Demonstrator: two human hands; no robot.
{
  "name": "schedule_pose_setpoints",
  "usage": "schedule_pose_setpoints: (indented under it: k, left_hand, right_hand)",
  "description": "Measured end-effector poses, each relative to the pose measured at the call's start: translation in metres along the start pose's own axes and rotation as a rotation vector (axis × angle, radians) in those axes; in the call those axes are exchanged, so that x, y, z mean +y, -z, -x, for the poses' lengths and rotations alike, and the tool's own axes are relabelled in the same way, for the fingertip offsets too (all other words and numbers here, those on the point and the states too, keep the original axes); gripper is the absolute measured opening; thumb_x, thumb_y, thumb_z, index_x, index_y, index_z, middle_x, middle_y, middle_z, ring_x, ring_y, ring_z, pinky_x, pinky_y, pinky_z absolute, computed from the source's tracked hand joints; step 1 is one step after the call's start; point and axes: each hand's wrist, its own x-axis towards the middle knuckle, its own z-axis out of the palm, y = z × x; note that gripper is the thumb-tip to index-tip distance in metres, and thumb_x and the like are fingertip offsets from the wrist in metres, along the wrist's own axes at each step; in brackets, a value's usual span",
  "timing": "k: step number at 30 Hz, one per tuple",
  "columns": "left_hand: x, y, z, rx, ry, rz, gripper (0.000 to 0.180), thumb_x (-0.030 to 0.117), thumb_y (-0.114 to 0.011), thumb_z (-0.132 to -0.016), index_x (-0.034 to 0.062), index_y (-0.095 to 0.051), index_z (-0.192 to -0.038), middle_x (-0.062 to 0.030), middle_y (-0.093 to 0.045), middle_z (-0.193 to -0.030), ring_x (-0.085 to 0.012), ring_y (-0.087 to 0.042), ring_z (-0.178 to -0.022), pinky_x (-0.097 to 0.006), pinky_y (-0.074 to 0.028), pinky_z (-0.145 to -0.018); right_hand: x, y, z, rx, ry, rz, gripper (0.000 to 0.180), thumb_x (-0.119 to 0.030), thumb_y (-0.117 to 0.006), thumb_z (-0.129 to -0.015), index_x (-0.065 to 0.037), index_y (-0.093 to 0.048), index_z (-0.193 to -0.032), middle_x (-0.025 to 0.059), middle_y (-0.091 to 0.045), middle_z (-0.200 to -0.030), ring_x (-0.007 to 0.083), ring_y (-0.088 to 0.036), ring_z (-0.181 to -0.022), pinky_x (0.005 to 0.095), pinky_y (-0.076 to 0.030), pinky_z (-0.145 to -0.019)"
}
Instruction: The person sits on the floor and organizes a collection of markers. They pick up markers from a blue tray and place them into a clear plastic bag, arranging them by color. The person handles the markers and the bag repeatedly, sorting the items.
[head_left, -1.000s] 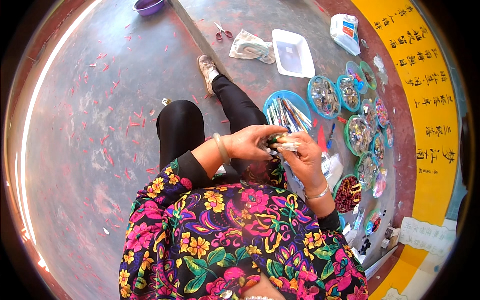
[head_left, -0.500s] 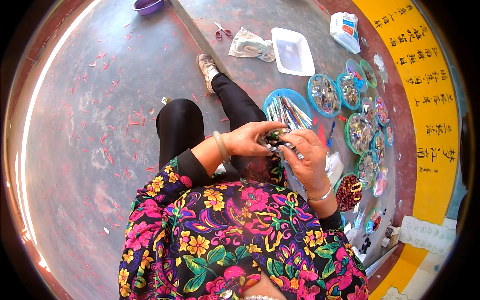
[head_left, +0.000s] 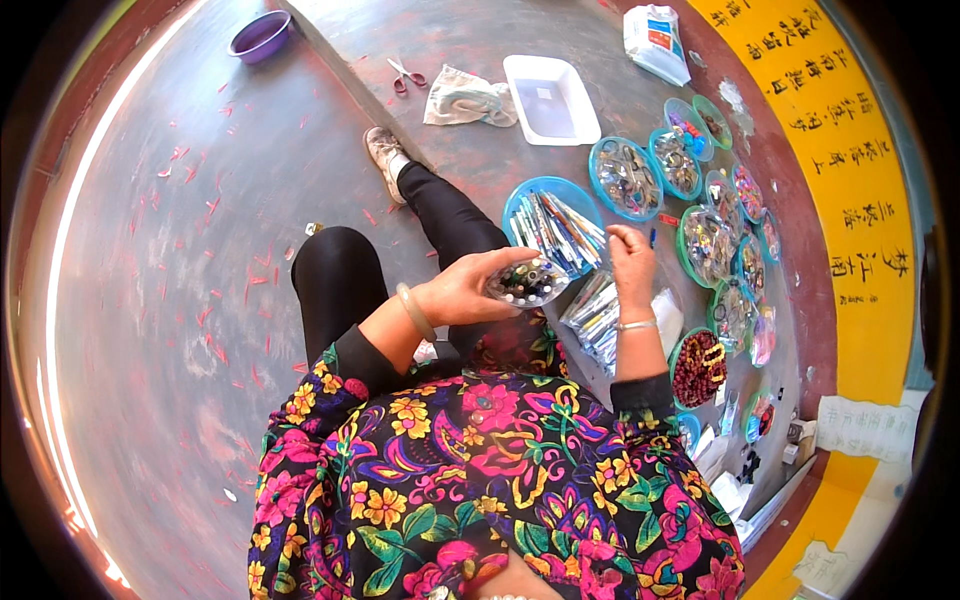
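My left hand [head_left: 465,290] is wrapped round a clear cup [head_left: 527,297] packed with pens, their dark and white ends pointing up. To its right, my right hand [head_left: 632,265] hovers apart from the cup with its fingers curled closed; whatever they may hold is hidden. Below and beside that hand lies a pile of pens [head_left: 597,320], many of them white. Just beyond the cup, a blue basket [head_left: 512,205] holds more loose pens [head_left: 555,228]. A blue pen [head_left: 653,238] shows partly past my right hand, apparently on the floor.
Several round baskets of small parts [head_left: 626,178] stand at the right, with a basket of dark red beadlike pieces [head_left: 697,370] nearer. Farther off are a white tray [head_left: 586,128], a cloth [head_left: 465,100], scissors [head_left: 405,78], a white packet [head_left: 655,45] and a purple basin [head_left: 260,38].
My right hand has left the cup's top and moved right, over the pens. My left hand keeps hold of the cup, whose pen ends now show. The whole view has shifted slightly.
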Motion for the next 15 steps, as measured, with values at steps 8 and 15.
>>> schedule_pose_setpoints:
  k: [8,15]
  left_hand:
    - [-0.002,-0.001,-0.004,-0.002,0.076,0.083,0.071,-0.001,-0.070,-0.073,0.0004,-0.040,-0.137,-0.0095,-0.057,-0.123,-0.0139,-0.052,-0.113,-0.029,-0.039,-0.099]
    - [0.000,-0.004,-0.005,0.043,0.057,0.164,0.066,0.003,-0.072,-0.074,0.0000,-0.044,-0.134,-0.0093,-0.060,-0.116,-0.0131,-0.055,-0.105,-0.028,-0.044,-0.092]
  right_hand:
    - [0.120,-0.051,0.026,-0.170,-0.083,0.376,0.021,-0.017,-0.060,-0.074,-0.006,-0.068,-0.090,0.0182,-0.066,-0.089,0.0356,-0.063,-0.086,0.0419,-0.050,-0.078]
    - [0.119,-0.078,0.017,-0.262,-0.182,0.656,0.023,-0.015,-0.060,-0.072,-0.007,-0.066,-0.093,0.0184,-0.066,-0.094,0.0372,-0.062,-0.090,0.0444,-0.049,-0.079]
